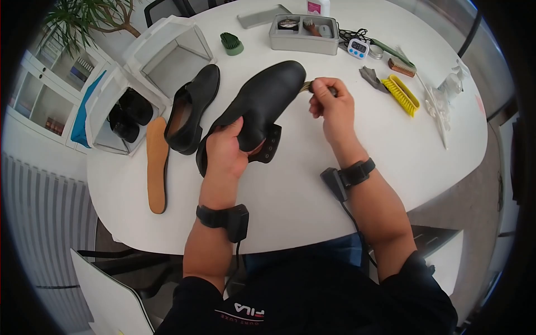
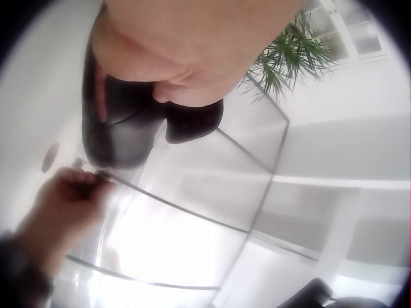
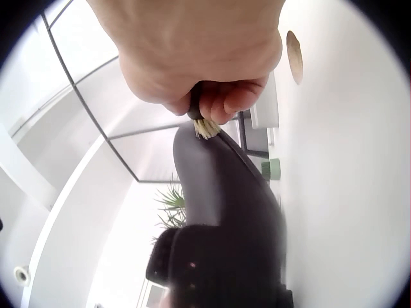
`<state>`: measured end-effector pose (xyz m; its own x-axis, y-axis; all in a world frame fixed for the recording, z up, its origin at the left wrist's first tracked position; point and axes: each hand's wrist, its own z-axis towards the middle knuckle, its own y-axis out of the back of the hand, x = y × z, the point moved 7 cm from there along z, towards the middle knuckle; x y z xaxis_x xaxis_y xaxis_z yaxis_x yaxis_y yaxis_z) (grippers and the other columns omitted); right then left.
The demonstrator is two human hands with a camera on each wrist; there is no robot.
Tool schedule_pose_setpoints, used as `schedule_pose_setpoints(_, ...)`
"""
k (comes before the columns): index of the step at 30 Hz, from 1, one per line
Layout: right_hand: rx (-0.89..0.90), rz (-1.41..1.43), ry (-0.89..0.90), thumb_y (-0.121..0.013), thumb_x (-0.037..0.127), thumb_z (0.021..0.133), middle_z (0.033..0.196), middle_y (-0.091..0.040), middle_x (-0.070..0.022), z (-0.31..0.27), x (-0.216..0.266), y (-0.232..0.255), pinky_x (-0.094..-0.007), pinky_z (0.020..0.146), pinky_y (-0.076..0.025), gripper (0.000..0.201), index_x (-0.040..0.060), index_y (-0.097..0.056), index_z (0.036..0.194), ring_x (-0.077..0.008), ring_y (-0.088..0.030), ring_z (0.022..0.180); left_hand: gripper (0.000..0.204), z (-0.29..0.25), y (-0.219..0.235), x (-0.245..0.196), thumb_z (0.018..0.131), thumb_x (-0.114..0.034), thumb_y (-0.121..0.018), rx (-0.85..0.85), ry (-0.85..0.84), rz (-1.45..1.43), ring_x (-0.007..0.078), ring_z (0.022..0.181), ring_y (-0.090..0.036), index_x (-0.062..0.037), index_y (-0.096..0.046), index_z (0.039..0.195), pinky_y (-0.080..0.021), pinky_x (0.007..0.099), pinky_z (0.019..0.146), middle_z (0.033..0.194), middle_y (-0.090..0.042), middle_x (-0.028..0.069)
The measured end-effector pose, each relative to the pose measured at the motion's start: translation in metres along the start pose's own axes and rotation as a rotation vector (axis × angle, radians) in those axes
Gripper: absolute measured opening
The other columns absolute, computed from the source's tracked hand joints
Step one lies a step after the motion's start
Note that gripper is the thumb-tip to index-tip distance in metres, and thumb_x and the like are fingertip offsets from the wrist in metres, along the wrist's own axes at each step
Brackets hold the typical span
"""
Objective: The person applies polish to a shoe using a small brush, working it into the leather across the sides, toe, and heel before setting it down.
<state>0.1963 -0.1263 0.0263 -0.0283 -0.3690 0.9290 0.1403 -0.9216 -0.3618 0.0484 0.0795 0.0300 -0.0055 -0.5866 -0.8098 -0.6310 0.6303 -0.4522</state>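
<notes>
My left hand (image 1: 226,153) grips a black leather shoe (image 1: 265,92) around its heel end, thumb on the upper. The toe points away and to the right, and a flap with eyelets (image 1: 270,146) hangs open at its side. Between the fingertips of my right hand (image 1: 335,109) is a small dark-handled brush (image 3: 207,129) with pale bristles. Those bristles meet the toe of the shoe in the right wrist view. Beside my left hand lie the other black shoe (image 1: 206,92) and a tan insole (image 1: 157,167).
Two clear-fronted boxes stand at the left, one (image 1: 99,114) holding dark shoes. Across the back are a green brush (image 1: 231,44), a metal tin (image 1: 304,43) and a timer (image 1: 358,48). A yellow brush (image 1: 401,96), a wooden brush (image 1: 402,67) and a grey cloth (image 1: 373,79) lie right.
</notes>
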Motion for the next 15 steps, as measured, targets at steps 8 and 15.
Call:
schedule_pose_setpoints(8, -0.062, -0.137, -0.144, -0.076, 0.025, 0.099, 0.069, -0.063, -0.0021, 0.001, -0.015, 0.013, -0.0248, 0.049, -0.039, 0.022, 0.0043, -0.07, 0.102, -0.0102, -0.056, 0.054, 0.029, 0.019, 0.007, 0.035, 0.106, -0.015, -0.064, 0.015, -0.044, 0.078, 0.0276, 0.113, -0.069, -0.0027, -0.067, 0.131, -0.063, 0.0476, 0.086, 0.127, -0.069, 0.0113)
schedule_pose_setpoints(15, 0.0, -0.319, -0.019, -0.079, 0.023, 0.096, 0.071, -0.064, -0.0008, -0.002, -0.001, 0.004, -0.0238, 0.052, -0.042, 0.024, 0.0003, -0.073, 0.098, -0.0083, -0.056, 0.058, 0.036, 0.005, -0.029, 0.064, 0.105, -0.016, -0.059, 0.37, -0.495, 1.75, 0.034, 0.118, -0.068, -0.0042, -0.066, 0.138, -0.053, 0.042, 0.105, 0.129, -0.071, 0.019)
